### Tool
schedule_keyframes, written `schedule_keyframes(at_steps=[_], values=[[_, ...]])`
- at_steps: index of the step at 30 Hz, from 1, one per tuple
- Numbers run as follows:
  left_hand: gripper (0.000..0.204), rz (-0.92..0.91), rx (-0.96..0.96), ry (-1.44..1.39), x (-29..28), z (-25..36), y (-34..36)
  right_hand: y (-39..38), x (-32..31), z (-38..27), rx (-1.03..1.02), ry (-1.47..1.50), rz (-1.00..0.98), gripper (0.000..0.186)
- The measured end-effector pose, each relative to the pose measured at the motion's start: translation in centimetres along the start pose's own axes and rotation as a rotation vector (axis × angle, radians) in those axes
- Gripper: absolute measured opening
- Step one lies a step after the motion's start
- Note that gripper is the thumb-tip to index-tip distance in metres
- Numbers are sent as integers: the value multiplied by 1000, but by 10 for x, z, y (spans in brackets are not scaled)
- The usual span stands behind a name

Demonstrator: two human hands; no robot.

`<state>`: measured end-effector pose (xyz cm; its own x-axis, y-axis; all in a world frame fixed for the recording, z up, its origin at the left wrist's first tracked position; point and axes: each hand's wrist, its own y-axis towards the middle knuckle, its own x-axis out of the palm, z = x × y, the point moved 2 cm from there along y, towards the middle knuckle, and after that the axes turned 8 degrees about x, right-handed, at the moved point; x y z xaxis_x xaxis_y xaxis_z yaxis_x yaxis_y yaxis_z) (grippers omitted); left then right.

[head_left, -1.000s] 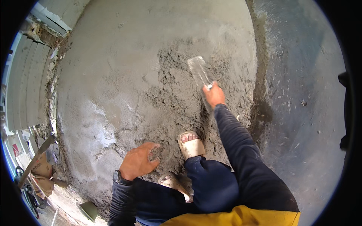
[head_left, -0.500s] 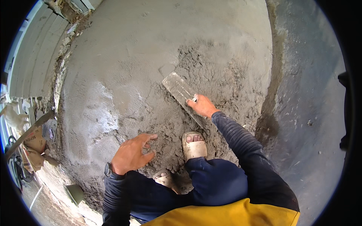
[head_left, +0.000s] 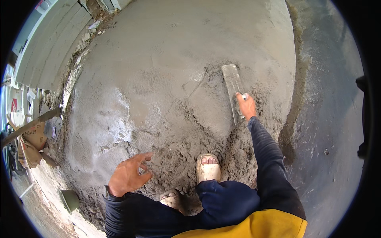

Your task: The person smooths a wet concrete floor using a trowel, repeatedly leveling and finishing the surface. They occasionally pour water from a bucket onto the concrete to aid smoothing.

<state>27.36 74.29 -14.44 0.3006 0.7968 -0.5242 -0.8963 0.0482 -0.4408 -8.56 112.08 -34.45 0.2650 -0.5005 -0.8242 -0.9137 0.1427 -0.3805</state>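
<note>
My right hand (head_left: 247, 106) grips the handle of a long rectangular plastering trowel (head_left: 231, 77), its metal blade lying on wet grey mortar (head_left: 206, 115). The blade points away from me, its far end next to a rough, crumbly patch. To its left a smoothed strip shows where the surface is flat. My left hand (head_left: 130, 173) hovers over lumpy mortar at the near left, empty, with its fingers apart and slightly curled. Below, my sandalled feet (head_left: 208, 168) stand in the rough mortar between my two arms.
Smooth wet mortar stretches across the far side. A darker floor (head_left: 329, 131) runs along the right edge. On the left lie a torn paper sack (head_left: 35, 137), a wooden stick (head_left: 33, 125) and a green-grey container (head_left: 69, 200), with pale boards (head_left: 53, 47) farther up.
My right hand has swept the trowel to the right and away from me, turning its blade more upright in view. A flattened strip now shows behind it. The left hand stays empty.
</note>
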Motion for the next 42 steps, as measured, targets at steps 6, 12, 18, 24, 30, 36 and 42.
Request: schedule_keyframes(at_steps=[6, 12, 18, 24, 30, 36, 42], values=[[61, -40, 62, -50, 1, 8, 11, -21, 43, -72, -48, 81, -405, 72], [62, -31, 76, -118, 4, 11, 36, -13, 51, -65, -368, -404, -159, 68], [62, -4, -21, -51, 2, 3, 8, 59, -27, -8, -148, -283, 172, 75], [59, 72, -24, -67, 2, 16, -13, -15, 21, -15, -91, 78, -205, 59], [61, 97, 52, -17, -3, 18, -10, -147, 72, 7, -527, -341, -477, 59], [60, 199, 30, -65, -12, 0, -23, -111, 40, 26, -501, -526, -252, 59], [59, 213, -14, -69, -13, -14, -50, -84, 30, 23, -238, -153, 150, 55]])
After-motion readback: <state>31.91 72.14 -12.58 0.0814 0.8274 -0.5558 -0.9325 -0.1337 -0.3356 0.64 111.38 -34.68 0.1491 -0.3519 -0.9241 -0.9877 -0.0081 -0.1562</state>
